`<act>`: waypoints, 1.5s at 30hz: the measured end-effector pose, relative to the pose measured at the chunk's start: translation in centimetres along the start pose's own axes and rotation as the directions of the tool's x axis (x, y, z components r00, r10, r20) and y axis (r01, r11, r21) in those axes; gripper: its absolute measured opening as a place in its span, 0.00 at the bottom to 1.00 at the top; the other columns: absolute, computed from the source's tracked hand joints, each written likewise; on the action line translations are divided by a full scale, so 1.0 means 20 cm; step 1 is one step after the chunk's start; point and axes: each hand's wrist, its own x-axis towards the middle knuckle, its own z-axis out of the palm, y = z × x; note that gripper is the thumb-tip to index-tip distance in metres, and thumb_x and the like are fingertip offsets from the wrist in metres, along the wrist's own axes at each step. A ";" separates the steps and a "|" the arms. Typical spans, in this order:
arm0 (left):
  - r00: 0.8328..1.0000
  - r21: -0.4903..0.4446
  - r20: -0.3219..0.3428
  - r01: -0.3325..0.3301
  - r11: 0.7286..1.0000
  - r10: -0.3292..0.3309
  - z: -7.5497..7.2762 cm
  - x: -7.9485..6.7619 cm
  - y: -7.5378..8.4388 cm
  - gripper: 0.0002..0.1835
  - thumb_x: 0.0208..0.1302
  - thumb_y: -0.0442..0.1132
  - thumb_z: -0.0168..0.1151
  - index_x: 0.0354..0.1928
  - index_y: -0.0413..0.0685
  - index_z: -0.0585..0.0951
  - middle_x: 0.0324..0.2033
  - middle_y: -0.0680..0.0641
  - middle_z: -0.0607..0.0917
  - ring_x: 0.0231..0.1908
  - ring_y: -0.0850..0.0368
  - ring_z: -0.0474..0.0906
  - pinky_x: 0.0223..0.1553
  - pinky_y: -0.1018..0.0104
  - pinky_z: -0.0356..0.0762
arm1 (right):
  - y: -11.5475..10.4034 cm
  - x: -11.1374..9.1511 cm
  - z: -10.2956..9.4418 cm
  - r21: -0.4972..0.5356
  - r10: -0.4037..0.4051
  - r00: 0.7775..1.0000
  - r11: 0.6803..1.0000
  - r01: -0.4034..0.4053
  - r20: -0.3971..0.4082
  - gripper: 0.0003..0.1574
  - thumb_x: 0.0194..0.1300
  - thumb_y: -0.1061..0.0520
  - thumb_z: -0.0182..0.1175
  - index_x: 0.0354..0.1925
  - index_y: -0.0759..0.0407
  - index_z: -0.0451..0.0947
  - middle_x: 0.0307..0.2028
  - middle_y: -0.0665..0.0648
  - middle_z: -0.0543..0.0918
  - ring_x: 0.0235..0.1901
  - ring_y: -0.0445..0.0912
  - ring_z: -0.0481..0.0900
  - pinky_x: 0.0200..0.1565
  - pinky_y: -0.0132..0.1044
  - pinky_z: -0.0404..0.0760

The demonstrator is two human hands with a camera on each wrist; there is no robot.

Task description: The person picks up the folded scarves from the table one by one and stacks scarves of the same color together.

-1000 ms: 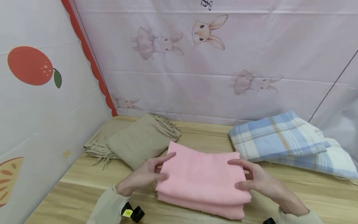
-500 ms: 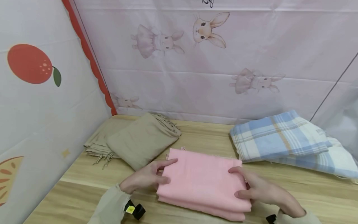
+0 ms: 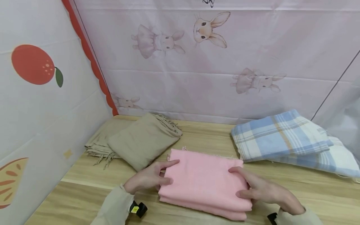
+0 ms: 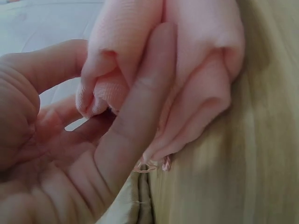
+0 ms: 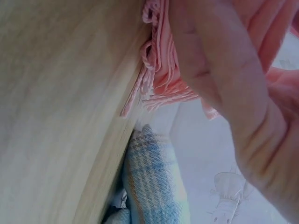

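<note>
A folded pink scarf (image 3: 205, 181) lies in layers on the wooden table, its fringe showing along the far edge in the head view. My left hand (image 3: 149, 176) grips its left side, thumb and index finger over the top layer. Up close in the left wrist view, one finger of the left hand (image 4: 117, 154) runs between two thick folds of the scarf (image 4: 201, 60). On the opposite side, my right hand (image 3: 261, 187) holds the scarf the same way. Twisted pink fringe (image 5: 161, 95) hangs beside the right hand (image 5: 229, 60) in the right wrist view.
Behind the left hand lies a folded beige fringed scarf (image 3: 143, 140). A blue and white plaid scarf (image 3: 278, 137) lies at the back right. Printed cloth walls (image 3: 180, 93) enclose the wooden table (image 3: 76, 200) at the back and left.
The scarf's raised far edge has come down flatter, and fringe now shows behind it. Both hands sank slightly with it; over the last half second they barely moved.
</note>
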 end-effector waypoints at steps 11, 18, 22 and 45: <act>0.998 0.135 -0.058 -0.007 0.991 0.015 0.02 0.03 0.01 0.37 0.67 0.26 0.63 0.76 0.40 0.63 0.41 0.40 0.76 0.18 0.64 0.65 0.23 0.73 0.69 | 0.01 0.01 0.02 -0.086 0.043 0.997 0.995 -0.049 -0.070 0.38 0.67 0.56 0.68 0.68 0.62 0.62 0.57 0.71 0.72 0.50 0.51 0.73 0.48 0.35 0.73; 0.994 0.095 -0.113 0.018 0.995 -0.008 0.08 0.11 0.03 0.38 0.66 0.28 0.64 0.77 0.46 0.65 0.72 0.30 0.61 0.40 0.58 0.77 0.37 0.71 0.75 | 0.06 -0.01 -0.04 -0.023 0.088 0.993 0.996 -0.090 -0.083 0.40 0.67 0.58 0.67 0.69 0.67 0.61 0.59 0.77 0.69 0.53 0.57 0.71 0.49 0.32 0.72; 0.992 0.118 -0.125 0.014 0.993 0.000 0.13 0.18 0.04 0.38 0.66 0.28 0.64 0.77 0.47 0.65 0.76 0.30 0.51 0.46 0.55 0.75 0.42 0.69 0.76 | 0.12 -0.05 -0.10 0.056 0.096 0.992 0.994 -0.091 -0.085 0.39 0.69 0.62 0.64 0.70 0.71 0.58 0.62 0.83 0.63 0.54 0.49 0.70 0.47 0.31 0.72; 0.995 0.147 -0.099 -0.013 0.989 0.028 0.16 0.24 0.09 0.38 0.66 0.28 0.64 0.77 0.45 0.64 0.55 0.32 0.76 0.25 0.57 0.80 0.28 0.60 0.82 | 0.16 -0.13 -0.24 0.129 0.113 0.993 0.986 -0.106 -0.044 0.35 0.73 0.65 0.59 0.72 0.73 0.59 0.55 0.82 0.68 0.44 0.38 0.80 0.35 0.38 0.83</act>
